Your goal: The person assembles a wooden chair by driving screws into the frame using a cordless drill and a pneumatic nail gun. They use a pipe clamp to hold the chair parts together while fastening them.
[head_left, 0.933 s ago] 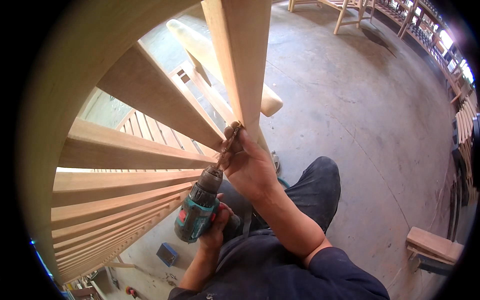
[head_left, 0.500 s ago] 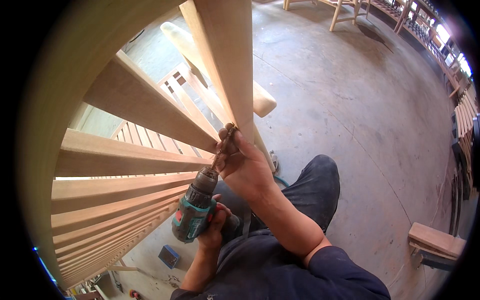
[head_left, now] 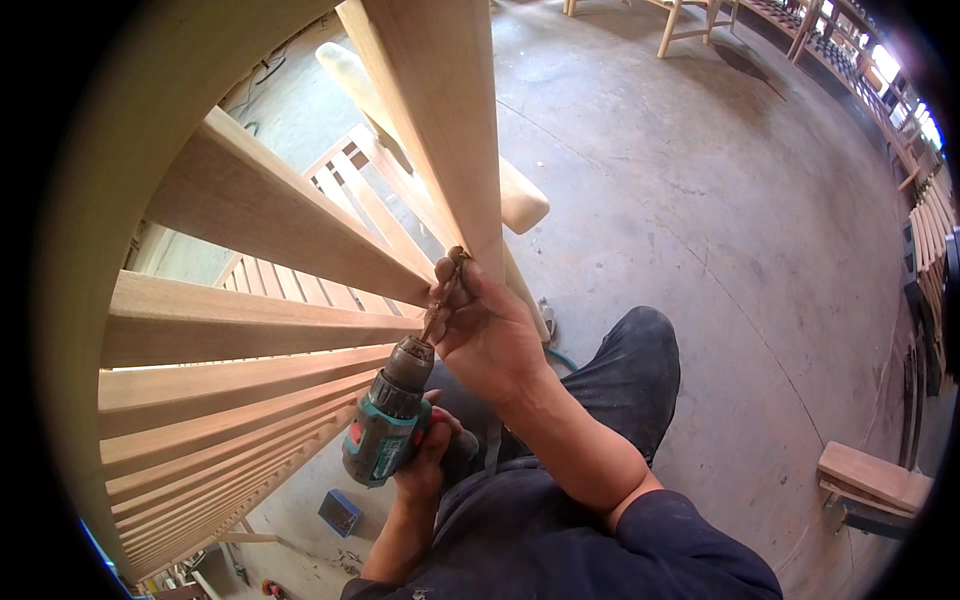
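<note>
My left hand point(head_left: 432, 452) grips a green and black cordless drill point(head_left: 388, 425) by its handle, the chuck pointing up and away from me. A long thin bit point(head_left: 434, 322) runs from the chuck into the fingers of my right hand point(head_left: 490, 335). Those fingers are closed around the bit's far end, where a small brassy piece, perhaps a screw, shows at the fingertips. They rest close against the wide upright post point(head_left: 440, 120) of a slatted wooden piece of furniture. Several pale wooden slats point(head_left: 260, 325) fan out to the left of the drill.
A rounded wooden arm end point(head_left: 525, 203) juts out behind the post. A small blue box point(head_left: 339, 513) stands on the concrete floor point(head_left: 690, 200) at lower left. Wooden pieces point(head_left: 875, 475) lie at the right, and more furniture point(head_left: 690, 25) stands far back.
The post and slats have shifted slightly left in the view. Both hands keep nearly the same place and grip on the drill and bit.
</note>
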The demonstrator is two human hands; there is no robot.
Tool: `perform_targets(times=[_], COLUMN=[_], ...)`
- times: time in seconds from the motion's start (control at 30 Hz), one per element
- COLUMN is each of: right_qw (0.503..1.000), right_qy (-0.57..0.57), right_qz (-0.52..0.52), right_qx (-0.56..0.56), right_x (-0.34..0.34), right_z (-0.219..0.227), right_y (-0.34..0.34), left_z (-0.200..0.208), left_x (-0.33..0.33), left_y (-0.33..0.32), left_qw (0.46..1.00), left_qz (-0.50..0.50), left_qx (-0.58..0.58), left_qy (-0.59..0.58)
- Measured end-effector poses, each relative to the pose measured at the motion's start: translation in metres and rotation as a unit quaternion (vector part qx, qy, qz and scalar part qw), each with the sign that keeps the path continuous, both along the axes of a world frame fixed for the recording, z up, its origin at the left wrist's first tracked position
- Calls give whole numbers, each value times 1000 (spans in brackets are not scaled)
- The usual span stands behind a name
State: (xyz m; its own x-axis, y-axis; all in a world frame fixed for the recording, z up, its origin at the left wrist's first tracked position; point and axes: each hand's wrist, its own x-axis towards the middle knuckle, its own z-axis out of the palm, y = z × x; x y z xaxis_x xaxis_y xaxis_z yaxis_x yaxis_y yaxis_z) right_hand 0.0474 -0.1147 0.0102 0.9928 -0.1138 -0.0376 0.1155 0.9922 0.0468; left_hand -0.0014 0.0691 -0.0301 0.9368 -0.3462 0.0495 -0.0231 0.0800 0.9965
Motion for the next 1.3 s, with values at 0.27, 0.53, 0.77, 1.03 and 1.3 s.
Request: perform_targets(times=[0.27,0.53,0.77,1.03,1.3], right_qw=[1000,1000,896,638,745], right_qy=[-8,24,175,69,-54], right_qz=[5,-14,-269,-478,-151], right_qx=[-2,-4,-306,-600,-648], right_x=[1,0,-29,8,19], right_z=[-1,10,-6,111,130], right_y=[-2,-4,-45,-194,-224], left_z=[1,3,32,98,133], left_x=[0,-1,-13,-27,-52], left_y=[-3,-7,-28,-65,-86], left_qw=[1000,1000,1000,997,976], left_qz=[7,13,3,-39,45], left_qx=[-4,-2,-12,-62,162], left_qy=[10,0,-12,22,-139])
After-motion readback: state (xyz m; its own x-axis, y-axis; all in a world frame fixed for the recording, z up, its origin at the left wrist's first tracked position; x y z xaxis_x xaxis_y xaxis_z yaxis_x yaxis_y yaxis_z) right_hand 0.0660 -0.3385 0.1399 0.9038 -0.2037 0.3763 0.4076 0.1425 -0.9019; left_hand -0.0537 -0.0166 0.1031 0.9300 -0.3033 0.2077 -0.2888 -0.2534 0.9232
